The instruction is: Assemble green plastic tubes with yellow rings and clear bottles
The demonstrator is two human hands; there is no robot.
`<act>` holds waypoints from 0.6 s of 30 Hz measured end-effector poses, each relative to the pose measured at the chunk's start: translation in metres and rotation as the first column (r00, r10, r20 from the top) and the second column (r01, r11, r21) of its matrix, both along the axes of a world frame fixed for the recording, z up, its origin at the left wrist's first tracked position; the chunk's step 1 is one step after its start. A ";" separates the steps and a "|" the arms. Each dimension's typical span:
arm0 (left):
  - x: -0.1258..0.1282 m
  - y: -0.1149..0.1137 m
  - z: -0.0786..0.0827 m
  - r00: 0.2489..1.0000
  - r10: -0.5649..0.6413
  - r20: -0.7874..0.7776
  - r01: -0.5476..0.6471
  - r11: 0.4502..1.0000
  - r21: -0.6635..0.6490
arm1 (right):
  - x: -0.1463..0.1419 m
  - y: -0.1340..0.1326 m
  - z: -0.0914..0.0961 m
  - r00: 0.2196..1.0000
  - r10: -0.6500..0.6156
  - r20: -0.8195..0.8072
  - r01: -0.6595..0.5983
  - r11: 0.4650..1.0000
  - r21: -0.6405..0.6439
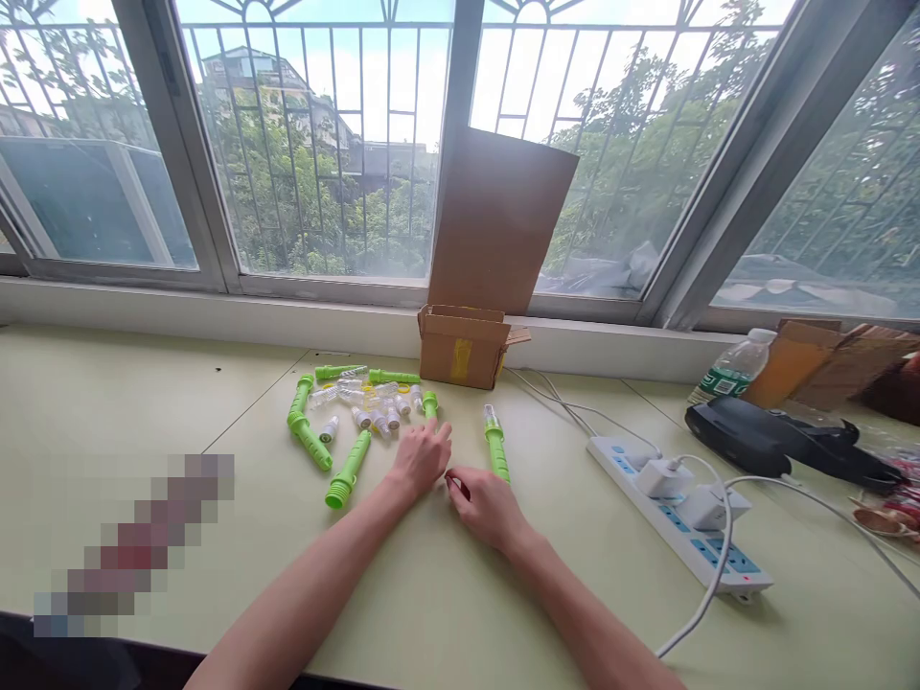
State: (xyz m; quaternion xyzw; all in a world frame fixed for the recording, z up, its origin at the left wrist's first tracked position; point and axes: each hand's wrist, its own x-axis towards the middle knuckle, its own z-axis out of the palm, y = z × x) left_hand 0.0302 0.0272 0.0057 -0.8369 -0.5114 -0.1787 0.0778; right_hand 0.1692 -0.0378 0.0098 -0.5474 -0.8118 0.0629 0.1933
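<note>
My left hand [421, 457] reaches forward with its fingers bent over the lower end of a short green ribbed plastic tube [429, 402], closed on it as far as I can see. My right hand [485, 503] rests beside it on the table, fingers curled and thumb close to the index finger, with nothing visible in them. Just beyond the right hand lies a green tube with a clear tip [494, 443]. Left of my hands are another green tube [348, 470], a bent pair of joined tubes [310, 443], and several clear bulb-like pieces with white bases [361, 418].
A small cardboard box [462, 347] with a tall raised flap stands by the window. On the right lie a white power strip [676, 517] with plugs and cables, a black device [747, 436] and a plastic bottle [733, 366]. A blurred patch [136, 551] covers the left front.
</note>
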 end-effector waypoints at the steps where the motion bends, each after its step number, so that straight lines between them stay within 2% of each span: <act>1: 0.000 0.000 0.000 1.000 0.008 0.002 -0.008 1.000 -0.002 | 0.000 0.000 0.000 1.000 0.002 -0.002 -0.002 1.000 -0.003; 9: -0.002 0.002 -0.005 0.997 0.082 0.000 -0.082 0.995 -0.062 | 0.000 0.001 -0.003 1.000 0.007 -0.021 -0.007 1.000 0.004; 13: -0.005 0.004 -0.004 0.997 0.078 -0.021 -0.080 0.983 -0.163 | 0.000 0.001 -0.003 1.000 -0.002 -0.023 0.002 1.000 0.008; 18: -0.010 0.006 -0.002 0.998 0.065 -0.011 -0.066 0.982 -0.179 | 0.000 0.000 -0.003 1.000 -0.001 -0.030 0.002 1.000 0.019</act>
